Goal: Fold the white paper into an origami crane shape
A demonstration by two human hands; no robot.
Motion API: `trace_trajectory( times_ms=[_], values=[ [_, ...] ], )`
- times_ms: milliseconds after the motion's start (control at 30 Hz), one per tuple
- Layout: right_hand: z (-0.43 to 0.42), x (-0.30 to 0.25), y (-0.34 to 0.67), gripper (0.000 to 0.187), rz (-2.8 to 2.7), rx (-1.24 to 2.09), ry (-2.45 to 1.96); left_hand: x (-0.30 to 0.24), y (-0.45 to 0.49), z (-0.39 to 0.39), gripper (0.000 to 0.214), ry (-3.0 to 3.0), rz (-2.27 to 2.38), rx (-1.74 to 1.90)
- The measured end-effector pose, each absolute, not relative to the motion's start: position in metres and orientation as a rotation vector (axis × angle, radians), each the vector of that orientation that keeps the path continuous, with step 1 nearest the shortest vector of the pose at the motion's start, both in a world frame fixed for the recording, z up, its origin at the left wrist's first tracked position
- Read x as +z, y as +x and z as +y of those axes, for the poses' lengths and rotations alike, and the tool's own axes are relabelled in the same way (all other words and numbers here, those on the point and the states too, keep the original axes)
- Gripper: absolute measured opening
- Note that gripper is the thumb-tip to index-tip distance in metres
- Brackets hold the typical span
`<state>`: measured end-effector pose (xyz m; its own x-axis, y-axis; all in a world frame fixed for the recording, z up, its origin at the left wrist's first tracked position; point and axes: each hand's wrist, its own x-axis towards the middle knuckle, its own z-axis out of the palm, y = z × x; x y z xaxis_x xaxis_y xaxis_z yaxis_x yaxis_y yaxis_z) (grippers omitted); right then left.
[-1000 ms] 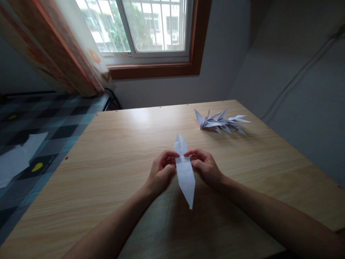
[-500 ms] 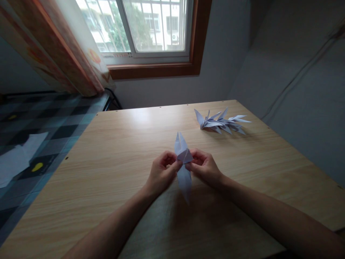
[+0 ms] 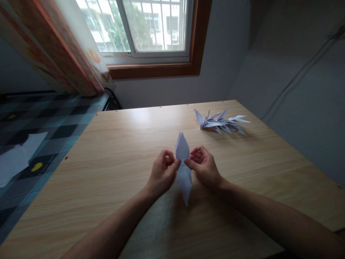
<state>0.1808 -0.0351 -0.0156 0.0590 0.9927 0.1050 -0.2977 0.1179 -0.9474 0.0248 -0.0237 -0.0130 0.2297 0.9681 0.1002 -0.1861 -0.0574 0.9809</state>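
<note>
Between my hands, over the near middle of the table, is a folded white paper [image 3: 184,180], long and pointed at both ends. Its upper end is split into two tips, and a crease crosses its middle. My left hand [image 3: 163,169] pinches the left edge at that crease, thumb on top and fingers curled. On the opposite edge my right hand [image 3: 205,166] pinches it the same way, the thumb lying on the paper's face. Farther back on the right lies a cluster of folded white paper cranes [image 3: 219,122], pointed wings and tips sticking out.
The wooden table [image 3: 121,144] reaches from me toward the window wall. On the left, loose white sheets [image 3: 20,156] lie on a checked bedspread [image 3: 64,129]. A curtain [image 3: 59,43] hangs beside the window [image 3: 156,28].
The flap that stood folded up at the paper's middle now lies flat, so the paper shows as one long smooth shape. My hands have stayed almost in place.
</note>
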Motion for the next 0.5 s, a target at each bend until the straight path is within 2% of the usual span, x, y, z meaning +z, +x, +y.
trace_trajectory(
  times_ms=[233,367,500],
  values=[
    [-0.0344,-0.0139,0.1811,0.046,-0.96,1.246,-0.938,-0.0104,0.0227,-0.0268,0.014,1.566,1.005,1.102],
    [-0.0355,-0.015,0.1816,0.04,-0.998,1.263,-0.939,-0.0082,0.0217,-0.0277,0.017,1.638,1.033,1.084],
    [-0.0397,-0.0155,0.1798,0.029,-1.167,1.244,-0.857,-0.0086,0.0202,-0.0267,0.027,1.536,0.839,1.054]
  ],
)
